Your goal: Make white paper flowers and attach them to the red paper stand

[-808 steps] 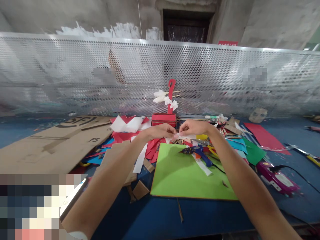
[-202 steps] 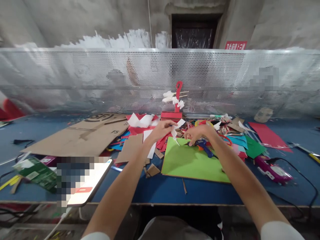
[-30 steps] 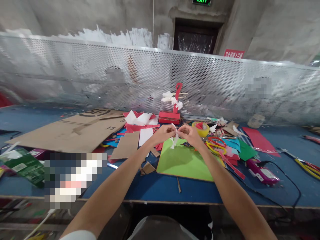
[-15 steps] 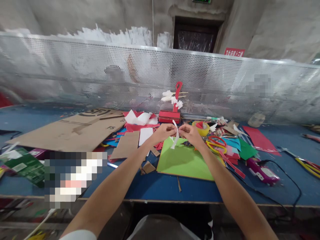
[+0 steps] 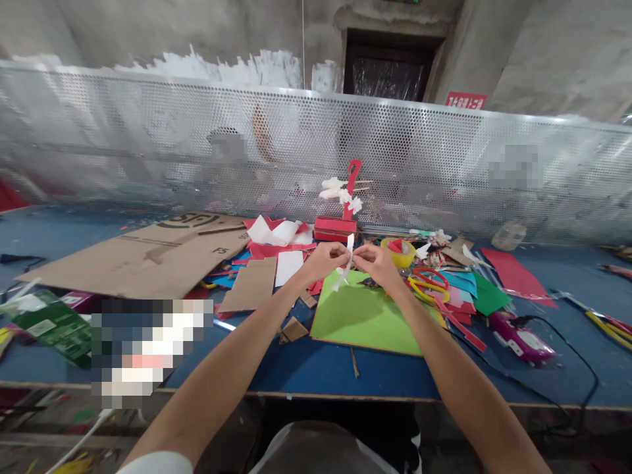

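Behind, a bare concrete wall (image 5: 232,26), partly brushed white, fronted by a long perforated metal screen (image 5: 306,138). Below, a cluttered blue table (image 5: 316,376), with a cardboard sheet (image 5: 148,260) on the left and a green board (image 5: 365,319) near the middle. Above the board's far part, fingers of left hand (image 5: 324,259) and right hand (image 5: 378,264), apparently both clamped on a white paper strip (image 5: 344,272). Long axis near upright, slightly tilted: top leaning rightward, lower end pointing down-left.
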The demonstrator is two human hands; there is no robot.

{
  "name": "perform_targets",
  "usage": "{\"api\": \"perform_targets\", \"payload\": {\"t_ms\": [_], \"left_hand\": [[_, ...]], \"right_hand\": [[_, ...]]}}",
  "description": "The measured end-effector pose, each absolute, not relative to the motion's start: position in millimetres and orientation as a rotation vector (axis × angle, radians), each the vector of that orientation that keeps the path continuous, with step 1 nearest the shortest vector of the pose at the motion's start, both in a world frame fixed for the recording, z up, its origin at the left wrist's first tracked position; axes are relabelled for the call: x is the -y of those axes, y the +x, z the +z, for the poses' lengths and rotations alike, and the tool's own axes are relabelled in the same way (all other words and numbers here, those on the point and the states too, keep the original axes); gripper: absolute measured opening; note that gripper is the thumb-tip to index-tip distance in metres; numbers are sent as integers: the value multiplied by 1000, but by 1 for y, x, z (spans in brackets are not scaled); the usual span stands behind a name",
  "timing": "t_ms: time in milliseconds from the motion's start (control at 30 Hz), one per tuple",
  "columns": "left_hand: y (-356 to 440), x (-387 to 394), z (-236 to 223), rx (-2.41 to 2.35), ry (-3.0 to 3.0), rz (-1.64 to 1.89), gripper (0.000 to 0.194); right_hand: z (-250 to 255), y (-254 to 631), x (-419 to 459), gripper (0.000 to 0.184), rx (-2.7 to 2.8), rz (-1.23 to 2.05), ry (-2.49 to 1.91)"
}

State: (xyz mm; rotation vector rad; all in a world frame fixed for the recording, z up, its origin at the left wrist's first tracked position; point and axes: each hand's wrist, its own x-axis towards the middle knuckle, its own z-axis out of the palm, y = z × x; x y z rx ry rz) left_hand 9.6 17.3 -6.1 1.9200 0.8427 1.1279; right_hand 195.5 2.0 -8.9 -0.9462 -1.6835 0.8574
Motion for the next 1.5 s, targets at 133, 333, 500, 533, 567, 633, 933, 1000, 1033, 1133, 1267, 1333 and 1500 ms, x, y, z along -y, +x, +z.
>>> {"api": "perform_targets", "payload": {"t_ms": [133, 333, 500, 533, 567, 633, 933, 1000, 1033, 1133, 1267, 1333, 1500], "left_hand": [[9, -17, -5, -833, 1893, 1114, 20], [8, -14, -2, -852, 1888, 1116, 16], [9, -12, -1, -855, 1915, 1122, 15], [9, -12, -1, -857, 1914, 1118, 14], [9, -12, -1, -859, 1912, 1113, 14], [9, -12, -1, -858, 1900, 1112, 14], [7, -16, -4, -806, 1894, 1084, 17], [6, -16, -3, -812, 1919, 1079, 19], [6, -15, -2, -820, 1931, 1075, 20], [6, -13, 0, -823, 1957, 1056, 21], [8, -10, 1, -820, 1995, 1052, 22], [9, -11, 0, -841, 2018, 1066, 21], [9, -15, -2, -864, 2025, 1076, 18]], "right_hand": [[-9, 196, -2, 22, 1690, 834, -963], [-4, 194, 3, 22, 1686, 859, -942], [-3, 193, 5, 23, 1687, 875, -939], [-3, 193, 5, 23, 1686, 871, -944], [-3, 193, 5, 23, 1684, 868, -948], [-3, 193, 5, 23, 1681, 869, -949], [-6, 195, 0, 24, 1672, 899, -934], [-6, 195, 0, 25, 1689, 898, -940], [-6, 196, -1, 25, 1694, 892, -941], [-6, 196, -1, 26, 1708, 844, -938], [-6, 197, -2, 25, 1744, 755, -933], [-6, 197, -2, 25, 1761, 733, -925], [-7, 198, -2, 28, 1766, 723, -933]]}}
